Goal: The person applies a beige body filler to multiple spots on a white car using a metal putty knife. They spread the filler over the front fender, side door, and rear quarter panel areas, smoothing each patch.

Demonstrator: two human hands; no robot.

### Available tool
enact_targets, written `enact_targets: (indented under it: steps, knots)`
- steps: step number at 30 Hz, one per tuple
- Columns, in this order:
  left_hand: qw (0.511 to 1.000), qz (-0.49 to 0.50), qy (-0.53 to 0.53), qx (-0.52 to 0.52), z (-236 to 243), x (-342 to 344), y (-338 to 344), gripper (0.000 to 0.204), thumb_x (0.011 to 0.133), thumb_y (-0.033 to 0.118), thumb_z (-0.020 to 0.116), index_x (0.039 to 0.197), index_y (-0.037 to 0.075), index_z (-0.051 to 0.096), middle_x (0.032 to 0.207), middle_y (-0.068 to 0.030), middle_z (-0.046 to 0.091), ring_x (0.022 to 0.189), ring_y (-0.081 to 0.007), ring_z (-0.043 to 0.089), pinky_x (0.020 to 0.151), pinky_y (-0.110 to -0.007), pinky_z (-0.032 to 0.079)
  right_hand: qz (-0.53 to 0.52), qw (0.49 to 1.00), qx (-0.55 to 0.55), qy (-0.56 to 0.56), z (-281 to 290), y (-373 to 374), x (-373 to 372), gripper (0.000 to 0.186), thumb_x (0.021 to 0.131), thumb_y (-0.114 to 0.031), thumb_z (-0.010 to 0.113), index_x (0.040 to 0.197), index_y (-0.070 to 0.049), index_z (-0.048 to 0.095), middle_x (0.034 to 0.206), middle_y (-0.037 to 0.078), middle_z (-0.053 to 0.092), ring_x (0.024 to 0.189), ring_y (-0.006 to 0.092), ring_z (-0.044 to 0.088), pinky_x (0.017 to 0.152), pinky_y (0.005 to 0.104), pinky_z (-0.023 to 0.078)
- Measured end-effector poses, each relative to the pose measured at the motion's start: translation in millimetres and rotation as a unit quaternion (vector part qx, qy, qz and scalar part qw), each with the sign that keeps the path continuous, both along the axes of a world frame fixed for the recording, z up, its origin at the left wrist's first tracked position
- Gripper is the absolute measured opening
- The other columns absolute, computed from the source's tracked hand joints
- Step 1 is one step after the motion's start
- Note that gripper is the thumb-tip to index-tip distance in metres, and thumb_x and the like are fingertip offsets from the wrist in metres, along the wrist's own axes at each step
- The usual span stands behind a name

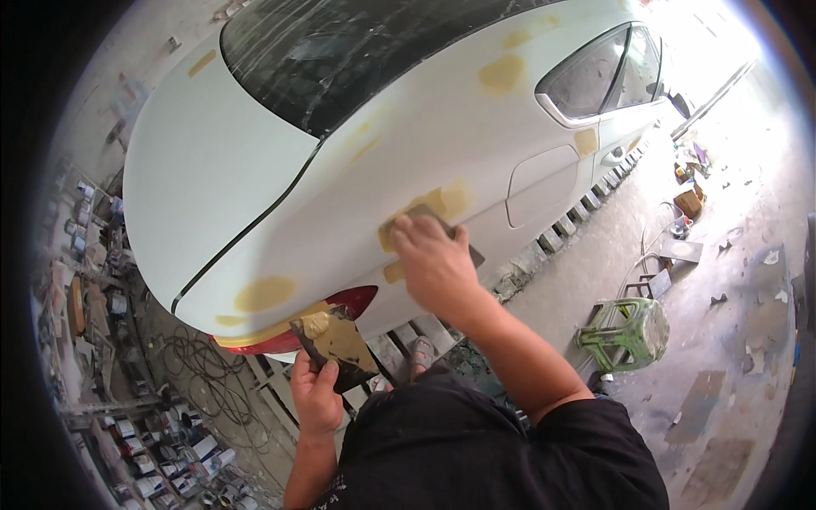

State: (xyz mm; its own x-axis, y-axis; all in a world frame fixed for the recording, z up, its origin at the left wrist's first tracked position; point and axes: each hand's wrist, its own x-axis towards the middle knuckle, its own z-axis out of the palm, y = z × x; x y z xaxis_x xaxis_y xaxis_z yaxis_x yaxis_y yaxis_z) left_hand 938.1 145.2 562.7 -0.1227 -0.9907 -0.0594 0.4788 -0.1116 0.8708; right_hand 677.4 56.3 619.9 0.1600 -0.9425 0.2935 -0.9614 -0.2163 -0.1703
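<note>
A white car (450, 127) with several yellowish filler patches fills the upper middle. My right hand (435, 259) is closed on a dark flat filler spreader (429, 214), which lies against the yellow filler patch (450, 200) on the rear side panel. Lower and to the left, my left hand (317, 395) grips a dark mixing board (344, 350) by its near edge. A lump of yellow filler (315, 324) sits at the board's far corner, and smears cover its face. Behind the board the red tail light (353, 299) is partly hidden.
A paint-stained green stool (625, 334) stands on the floor to the right. Coiled hoses (208, 374) lie below the car's rear, and many cans (153, 484) crowd the lower left. A cardboard box (688, 200) and cables lie farther right. My foot (421, 353) shows beneath me.
</note>
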Motion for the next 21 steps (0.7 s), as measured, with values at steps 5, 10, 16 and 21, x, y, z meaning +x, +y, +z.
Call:
enact_targets:
  steps: [5,10,16,21]
  knots:
    - [1.0,-0.003,-0.007,-0.008,1,1,-2,0.041,0.098,-0.004,0.055,0.139,-0.003,0.055,0.133,-0.0114,0.066,0.122,-0.0202,0.063,0.111,-0.037,0.046,0.012,0.999,-0.018,0.03,-27,28,10,0.048,0.085,-0.006,0.06,0.133,-0.006,0.061,0.149,0.005,0.054,0.136,0.0229,0.048,0.097,0.0621,0.041]
    - [1.0,-0.004,-0.011,-0.012,5,0,-3,0.039,0.098,-0.003,0.055,0.138,-0.003,0.055,0.134,-0.0115,0.066,0.123,-0.0204,0.062,0.111,-0.037,0.045,-0.023,0.999,0.023,0.027,-26,34,-16,0.049,0.085,-0.002,0.058,0.133,-0.008,0.062,0.148,0.004,0.056,0.137,0.0238,0.049,0.098,0.061,0.041]
    - [1.0,-0.006,-0.015,-0.009,5,1,-2,0.04,0.098,-0.003,0.055,0.138,-0.003,0.055,0.134,-0.0114,0.066,0.123,-0.0204,0.062,0.111,-0.037,0.045,-0.021,0.998,-0.043,-0.039,5,-11,-49,0.05,0.086,0.001,0.055,0.135,-0.009,0.061,0.148,0.003,0.056,0.137,0.0243,0.05,0.097,0.0569,0.041]
    - [0.999,0.007,-0.036,-0.014,4,2,-1,0.039,0.098,-0.004,0.054,0.137,-0.002,0.055,0.133,-0.0113,0.066,0.123,-0.0204,0.062,0.111,-0.037,0.045,-0.029,0.998,0.045,0.018,-14,15,-29,0.051,0.086,-0.001,0.057,0.136,-0.009,0.06,0.151,0.001,0.054,0.139,0.0229,0.047,0.1,0.059,0.041]
